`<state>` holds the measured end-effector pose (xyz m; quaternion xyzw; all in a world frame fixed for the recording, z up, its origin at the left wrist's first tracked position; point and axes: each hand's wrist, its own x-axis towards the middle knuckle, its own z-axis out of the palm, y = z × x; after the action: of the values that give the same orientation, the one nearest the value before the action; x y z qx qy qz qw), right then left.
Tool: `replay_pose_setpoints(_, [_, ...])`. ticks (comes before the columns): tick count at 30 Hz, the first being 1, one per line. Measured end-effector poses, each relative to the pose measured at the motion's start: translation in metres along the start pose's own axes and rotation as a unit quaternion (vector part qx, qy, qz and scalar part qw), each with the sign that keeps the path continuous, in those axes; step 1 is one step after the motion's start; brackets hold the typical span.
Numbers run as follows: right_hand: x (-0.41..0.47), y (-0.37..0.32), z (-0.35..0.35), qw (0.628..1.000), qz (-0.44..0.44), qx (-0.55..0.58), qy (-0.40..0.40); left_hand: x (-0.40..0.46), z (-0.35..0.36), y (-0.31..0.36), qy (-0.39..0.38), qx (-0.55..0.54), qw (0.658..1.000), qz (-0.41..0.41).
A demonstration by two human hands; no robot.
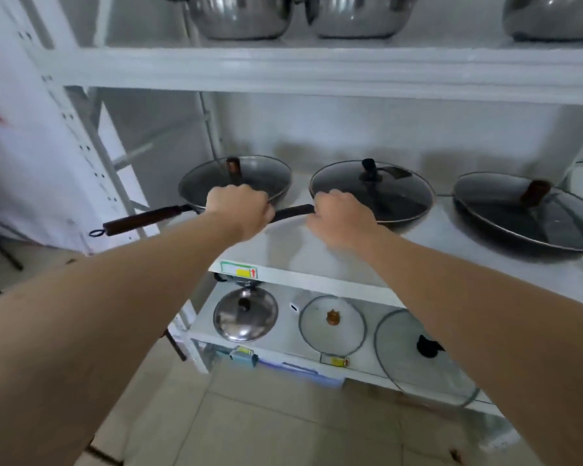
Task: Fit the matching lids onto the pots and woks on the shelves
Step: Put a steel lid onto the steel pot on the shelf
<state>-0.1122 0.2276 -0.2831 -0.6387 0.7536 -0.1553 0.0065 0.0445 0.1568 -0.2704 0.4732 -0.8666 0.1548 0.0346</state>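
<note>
The left hand (239, 210) is curled closed around the middle wok's (372, 193) dark handle (295, 211), while the right hand (340, 218) rests fingers-bent at its lidded rim, likely squaring it between its lidded neighbours; three spare lids (332, 320) lie on the shelf below (283, 346)

No wording can be read anywhere. A shelf-edge tag (239, 272) on the front of the middle shelf (317, 284) shows a yellow patch and a red upward arrow; its print is too blurred. A smaller tag (334, 360) on the lower shelf (283, 351) is equally illegible.
</note>
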Motion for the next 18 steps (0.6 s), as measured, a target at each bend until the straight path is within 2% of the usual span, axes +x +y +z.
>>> replay_pose_setpoints(3, [-0.008,-0.035,0.031,1.0,-0.01,0.009,-0.002,-0.035,0.028,-0.032,-0.002,-0.003,1.0,0.003])
replay_pose_setpoints(8, [-0.023,-0.067,0.098,0.999,-0.025,0.019,-0.025,-0.075,0.095,-0.065,-0.053,0.013,0.998,-0.019])
replay_pose_setpoints(11, [-0.025,-0.076,0.134,0.998,-0.043,0.011,-0.039,-0.089,0.13,-0.073,-0.079,0.004,0.996,-0.042])
replay_pose_setpoints(18, [-0.015,-0.065,0.26,0.995,-0.073,0.031,-0.062,-0.092,0.259,-0.075,-0.069,0.001,0.995,-0.071])
